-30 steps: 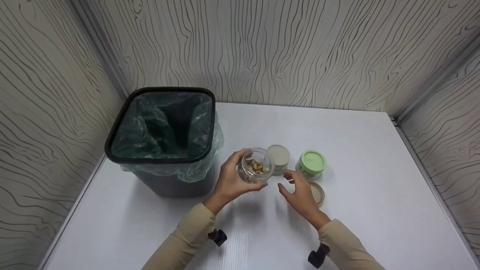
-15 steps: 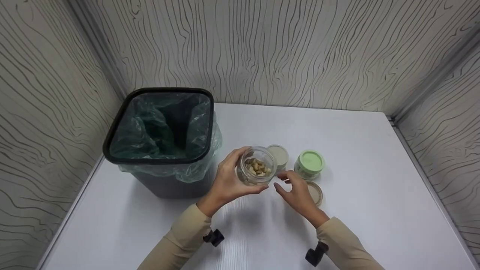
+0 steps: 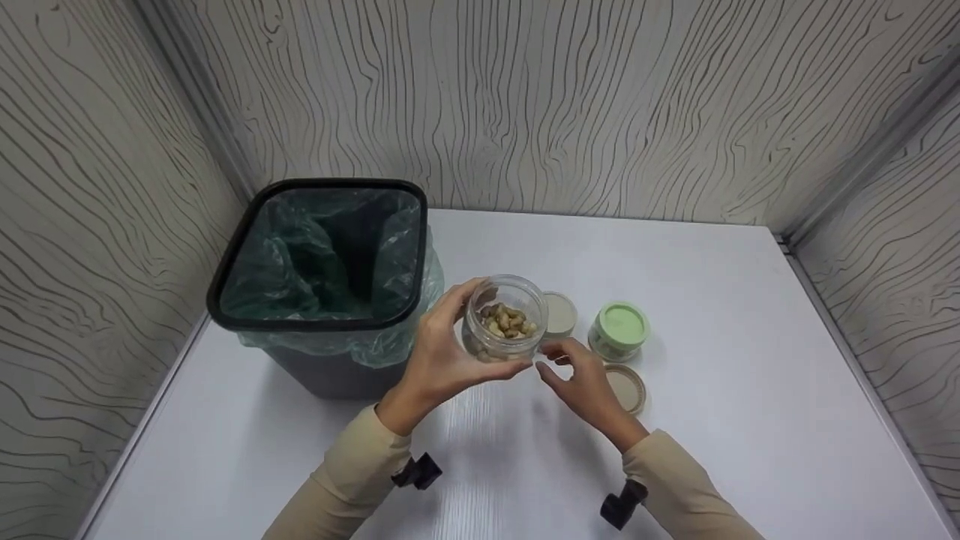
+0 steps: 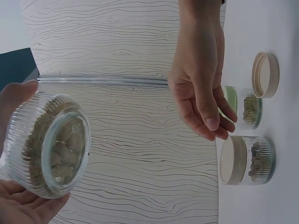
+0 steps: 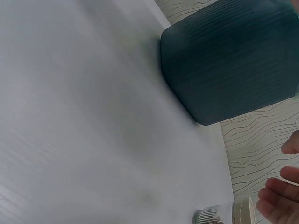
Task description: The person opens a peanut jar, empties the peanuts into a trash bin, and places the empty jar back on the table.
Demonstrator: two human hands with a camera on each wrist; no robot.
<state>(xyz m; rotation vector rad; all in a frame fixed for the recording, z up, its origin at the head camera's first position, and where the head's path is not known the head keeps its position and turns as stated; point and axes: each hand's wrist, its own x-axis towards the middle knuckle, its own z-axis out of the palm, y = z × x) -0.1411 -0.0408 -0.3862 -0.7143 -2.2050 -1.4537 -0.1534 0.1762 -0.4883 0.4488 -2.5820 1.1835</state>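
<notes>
White counter (image 3: 712, 360) spread below the nut jar (image 3: 504, 345), gripped in the left hand (image 3: 442, 360), mouth tilted toward the person; the right hand (image 3: 581, 379), loosely bent and empty, hung just right.

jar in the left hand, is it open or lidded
Open: the jar is uncovered at the mouth, where nut-like pieces show inside in the head view.
</notes>
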